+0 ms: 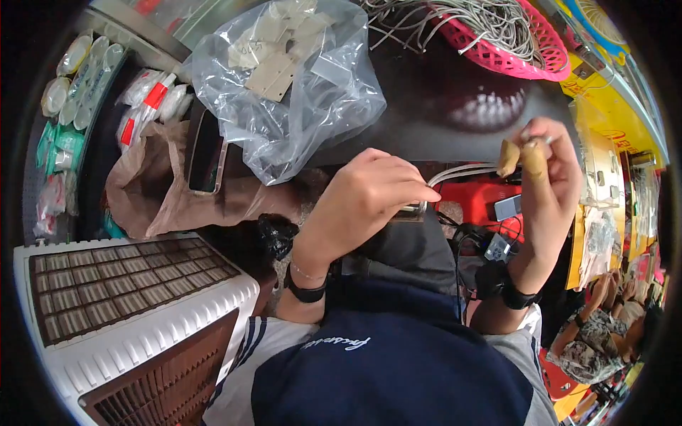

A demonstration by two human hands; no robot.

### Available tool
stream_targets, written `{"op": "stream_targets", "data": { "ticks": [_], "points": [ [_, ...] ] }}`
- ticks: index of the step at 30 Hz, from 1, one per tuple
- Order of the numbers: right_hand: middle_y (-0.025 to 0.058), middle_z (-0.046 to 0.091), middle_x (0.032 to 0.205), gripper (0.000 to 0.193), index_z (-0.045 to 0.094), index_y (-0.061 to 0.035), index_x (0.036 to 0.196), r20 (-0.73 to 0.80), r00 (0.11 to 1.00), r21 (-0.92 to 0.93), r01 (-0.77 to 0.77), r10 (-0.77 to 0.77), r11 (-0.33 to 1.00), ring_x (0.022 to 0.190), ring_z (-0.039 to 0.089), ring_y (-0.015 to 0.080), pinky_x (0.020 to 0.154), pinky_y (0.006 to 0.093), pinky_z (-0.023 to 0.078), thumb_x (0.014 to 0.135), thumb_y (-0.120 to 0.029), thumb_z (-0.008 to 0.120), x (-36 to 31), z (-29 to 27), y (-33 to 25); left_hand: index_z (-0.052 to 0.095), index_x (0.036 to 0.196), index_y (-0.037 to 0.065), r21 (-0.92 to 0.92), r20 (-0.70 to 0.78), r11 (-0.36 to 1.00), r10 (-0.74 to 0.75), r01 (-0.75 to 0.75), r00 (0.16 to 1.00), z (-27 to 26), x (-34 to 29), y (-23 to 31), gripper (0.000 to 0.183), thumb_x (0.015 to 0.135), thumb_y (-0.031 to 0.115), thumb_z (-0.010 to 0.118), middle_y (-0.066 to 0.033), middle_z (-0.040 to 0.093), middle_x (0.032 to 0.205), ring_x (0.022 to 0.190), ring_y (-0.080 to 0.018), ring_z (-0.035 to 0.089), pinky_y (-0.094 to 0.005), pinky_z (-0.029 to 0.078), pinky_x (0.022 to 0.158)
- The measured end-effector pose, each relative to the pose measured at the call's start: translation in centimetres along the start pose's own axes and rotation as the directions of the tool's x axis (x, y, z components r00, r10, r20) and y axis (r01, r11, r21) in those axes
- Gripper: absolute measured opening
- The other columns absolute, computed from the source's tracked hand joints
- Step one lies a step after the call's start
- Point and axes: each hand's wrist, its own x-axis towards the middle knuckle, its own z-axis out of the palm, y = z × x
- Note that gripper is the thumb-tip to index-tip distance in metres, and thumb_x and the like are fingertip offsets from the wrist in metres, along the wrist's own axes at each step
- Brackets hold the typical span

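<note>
My left hand (362,202) is closed, palm down, in front of the table edge. Grey cables (465,170) run from its fingertips toward my right hand. Beneath those fingertips a small shiny metal piece (419,206) shows, mostly covered by the hand. Raised at the right, my right hand (550,174) is closed in a pinch, with tan finger cots (534,165) on its thumb and a finger. A short silvery-grey bit, apparently a cable end, shows at its fingertips. Both wrists wear black bands.
A clear bag of beige plates (277,74) lies on the dark table (408,106), near a pink basket (558,60) of grey cables. A phone (207,153) rests at left, above a white air cooler (78,355). A red stool (469,195) stands below; other people sit at right.
</note>
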Motion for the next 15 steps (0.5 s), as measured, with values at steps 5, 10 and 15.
{"op": "stream_targets", "data": {
  "ticks": [5, 10, 15],
  "points": [
    [0.0065, 0.063, 0.083, 0.015, 0.061, -0.0013, 0.091, 0.151, 0.986, -0.484, 0.015, 0.067, 0.875, 0.080, 0.060, 0.0197, 0.076, 0.0280, 0.044, 0.076, 0.002, 0.061, -1.4, 1.7, -0.5, 0.070, 0.086, 0.010, 0.135, -0.023, 0.990, -0.041, 0.044, 0.999, -1.1, 0.2, 0.6, 0.018, 0.069, 0.005, 0.070, -0.0054, 0.058, 0.090, 0.090, -0.0239, 0.057, -0.0354, 0.044, 0.079],
    [0.0110, 0.050, 0.111, 0.019, 0.060, -0.0034, 0.089, 0.324, 0.941, -0.611, 0.132, 0.095, 0.780, 0.099, 0.050, 0.0292, 0.087, 0.0367, 0.040, 0.071, 0.002, 0.062, -2.8, 4.0, -0.3, 0.068, 0.080, 0.005, 0.214, -0.088, 0.975, -0.046, 0.064, 0.995, -1.0, 0.2, 0.5, 0.017, 0.064, 0.006, 0.073, -0.0049, 0.055, 0.095, 0.097, -0.0261, 0.052, -0.0365, 0.042, 0.082],
    [0.0112, 0.050, 0.112, 0.016, 0.059, -0.0006, 0.087, 0.300, 0.950, -0.605, 0.121, 0.085, 0.787, 0.101, 0.053, 0.0285, 0.088, 0.0370, 0.040, 0.072, 0.002, 0.065, -3.6, 5.0, 0.9, 0.067, 0.080, 0.005, 0.219, -0.091, 0.974, -0.042, 0.061, 0.995, -0.8, 0.2, 0.7, 0.015, 0.066, 0.004, 0.072, -0.0047, 0.060, 0.090, 0.098, -0.0249, 0.055, -0.0364, 0.041, 0.085]
  ]
}}
